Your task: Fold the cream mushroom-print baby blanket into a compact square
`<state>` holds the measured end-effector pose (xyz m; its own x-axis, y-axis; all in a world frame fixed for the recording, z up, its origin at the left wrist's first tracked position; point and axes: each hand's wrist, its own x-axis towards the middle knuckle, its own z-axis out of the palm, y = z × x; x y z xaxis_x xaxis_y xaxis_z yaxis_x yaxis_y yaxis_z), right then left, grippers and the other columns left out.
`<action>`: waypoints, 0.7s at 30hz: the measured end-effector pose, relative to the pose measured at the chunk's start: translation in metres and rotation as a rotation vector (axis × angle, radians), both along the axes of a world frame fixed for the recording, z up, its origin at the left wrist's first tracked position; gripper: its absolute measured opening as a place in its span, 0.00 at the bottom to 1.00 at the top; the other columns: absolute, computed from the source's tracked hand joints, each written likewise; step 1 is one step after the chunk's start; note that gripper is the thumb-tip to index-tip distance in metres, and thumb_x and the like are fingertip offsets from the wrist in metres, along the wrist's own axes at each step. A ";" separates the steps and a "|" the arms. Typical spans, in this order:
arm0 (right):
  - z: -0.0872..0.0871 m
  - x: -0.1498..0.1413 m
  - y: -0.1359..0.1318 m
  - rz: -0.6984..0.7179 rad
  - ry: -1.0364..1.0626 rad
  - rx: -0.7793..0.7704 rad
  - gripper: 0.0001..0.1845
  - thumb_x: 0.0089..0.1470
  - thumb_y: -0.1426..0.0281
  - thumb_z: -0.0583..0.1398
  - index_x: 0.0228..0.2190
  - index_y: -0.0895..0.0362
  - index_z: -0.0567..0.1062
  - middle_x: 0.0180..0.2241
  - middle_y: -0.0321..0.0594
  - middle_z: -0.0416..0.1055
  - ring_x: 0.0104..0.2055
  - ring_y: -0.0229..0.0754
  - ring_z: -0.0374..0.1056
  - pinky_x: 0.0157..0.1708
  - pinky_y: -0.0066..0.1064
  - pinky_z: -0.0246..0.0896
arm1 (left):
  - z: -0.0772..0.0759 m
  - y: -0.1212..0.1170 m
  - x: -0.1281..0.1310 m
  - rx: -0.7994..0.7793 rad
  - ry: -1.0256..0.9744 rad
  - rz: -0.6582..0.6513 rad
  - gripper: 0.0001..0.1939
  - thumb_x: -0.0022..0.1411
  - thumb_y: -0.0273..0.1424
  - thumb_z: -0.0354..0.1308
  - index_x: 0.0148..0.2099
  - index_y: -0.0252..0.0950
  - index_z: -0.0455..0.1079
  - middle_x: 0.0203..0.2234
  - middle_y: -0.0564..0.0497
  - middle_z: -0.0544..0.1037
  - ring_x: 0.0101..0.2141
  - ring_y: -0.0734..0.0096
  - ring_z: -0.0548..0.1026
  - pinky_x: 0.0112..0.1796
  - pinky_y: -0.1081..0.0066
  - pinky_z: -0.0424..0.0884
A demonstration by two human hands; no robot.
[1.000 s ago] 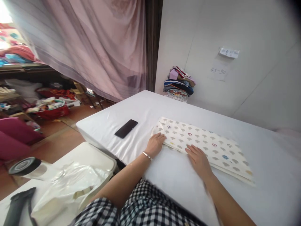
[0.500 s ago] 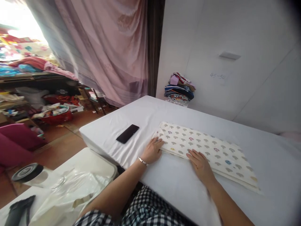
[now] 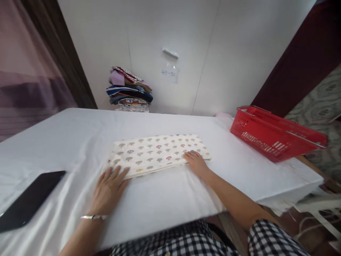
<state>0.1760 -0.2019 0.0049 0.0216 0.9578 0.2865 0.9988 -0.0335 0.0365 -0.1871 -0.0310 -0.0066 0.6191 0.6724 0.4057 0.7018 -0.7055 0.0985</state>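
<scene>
A folded cream cloth [image 3: 153, 151] with grey, red, blue and yellow mushroom prints lies flat on the white-covered table [image 3: 165, 199]. My left hand [image 3: 109, 186] rests on its near left corner, fingers spread. Toward the right end, my right hand [image 3: 195, 163] lies flat on the cloth's near edge with its fingers stretched out. Neither hand grips anything. The layers of the fold show along the front edge.
A black phone [image 3: 32, 201] lies on the table at the left. Against the white wall [image 3: 226, 57] stands a stack of folded fabrics [image 3: 130, 90]. A red plastic basket [image 3: 277, 133] sits at the table's right end.
The view has swung to the right, bringing the red basket into sight. My right hand has slid along the cloth's near edge toward its right end. The left hand stays at the left corner.
</scene>
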 end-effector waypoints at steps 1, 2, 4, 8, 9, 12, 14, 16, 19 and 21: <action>0.001 0.009 -0.006 -0.025 0.000 -0.010 0.26 0.54 0.81 0.50 0.53 0.54 0.67 0.54 0.43 0.66 0.57 0.45 0.60 0.56 0.45 0.51 | 0.000 0.000 0.000 0.000 -0.007 0.005 0.20 0.62 0.38 0.45 0.55 0.50 0.67 0.51 0.55 0.73 0.57 0.52 0.62 0.54 0.51 0.62; 0.002 0.017 -0.012 -0.049 0.002 -0.015 0.27 0.53 0.82 0.50 0.53 0.54 0.67 0.54 0.43 0.66 0.57 0.45 0.60 0.56 0.45 0.51 | 0.001 -0.001 0.001 -0.001 -0.013 0.010 0.20 0.61 0.38 0.45 0.54 0.51 0.67 0.50 0.56 0.73 0.57 0.53 0.62 0.54 0.51 0.62; 0.003 0.032 -0.023 -0.094 0.011 -0.012 0.28 0.52 0.82 0.51 0.54 0.53 0.66 0.54 0.42 0.66 0.57 0.45 0.59 0.55 0.44 0.52 | 0.002 -0.001 0.001 -0.004 -0.015 0.021 0.20 0.61 0.38 0.44 0.54 0.51 0.67 0.50 0.57 0.74 0.57 0.53 0.62 0.54 0.52 0.62; 0.005 0.061 -0.042 -0.186 0.007 -0.002 0.31 0.49 0.83 0.52 0.54 0.52 0.66 0.55 0.43 0.66 0.57 0.46 0.60 0.54 0.45 0.55 | 0.002 -0.001 0.002 0.004 0.024 0.030 0.22 0.63 0.41 0.40 0.55 0.48 0.66 0.51 0.55 0.72 0.57 0.53 0.62 0.55 0.55 0.60; 0.006 0.068 -0.045 -0.199 0.000 -0.006 0.31 0.48 0.83 0.52 0.54 0.52 0.66 0.55 0.43 0.66 0.57 0.47 0.61 0.54 0.45 0.56 | 0.002 -0.002 0.003 0.009 0.033 0.029 0.23 0.63 0.41 0.39 0.55 0.48 0.66 0.51 0.55 0.72 0.57 0.53 0.62 0.55 0.55 0.60; 0.008 0.088 -0.051 -0.222 -0.005 -0.001 0.32 0.47 0.84 0.53 0.53 0.52 0.68 0.55 0.42 0.66 0.56 0.48 0.61 0.53 0.44 0.58 | 0.003 -0.004 0.005 0.028 0.038 0.025 0.23 0.63 0.42 0.39 0.55 0.48 0.65 0.51 0.55 0.72 0.57 0.54 0.62 0.55 0.55 0.59; 0.009 0.097 -0.051 -0.255 0.033 0.021 0.32 0.47 0.84 0.53 0.53 0.51 0.69 0.56 0.39 0.65 0.58 0.47 0.60 0.54 0.43 0.58 | 0.004 -0.007 0.007 0.040 0.031 0.014 0.22 0.63 0.41 0.40 0.56 0.48 0.64 0.50 0.55 0.72 0.57 0.54 0.62 0.55 0.54 0.59; 0.007 0.101 -0.050 -0.283 0.091 0.021 0.33 0.47 0.85 0.53 0.52 0.50 0.69 0.56 0.36 0.64 0.58 0.45 0.59 0.56 0.40 0.58 | 0.004 -0.008 0.009 0.042 0.026 0.009 0.22 0.62 0.39 0.41 0.56 0.48 0.64 0.50 0.54 0.72 0.57 0.53 0.62 0.55 0.54 0.60; 0.001 0.100 -0.050 -0.281 0.148 -0.020 0.33 0.47 0.84 0.53 0.53 0.49 0.69 0.57 0.33 0.62 0.56 0.43 0.62 0.55 0.36 0.60 | 0.004 -0.008 0.010 0.025 0.052 0.009 0.23 0.62 0.39 0.42 0.56 0.44 0.65 0.52 0.50 0.71 0.57 0.51 0.62 0.54 0.53 0.59; -0.003 0.098 -0.052 -0.284 0.187 -0.035 0.33 0.48 0.84 0.52 0.54 0.49 0.68 0.58 0.32 0.60 0.56 0.43 0.62 0.55 0.35 0.60 | 0.004 -0.008 0.010 0.015 0.085 0.008 0.24 0.62 0.39 0.41 0.57 0.40 0.65 0.54 0.46 0.69 0.57 0.49 0.61 0.55 0.52 0.58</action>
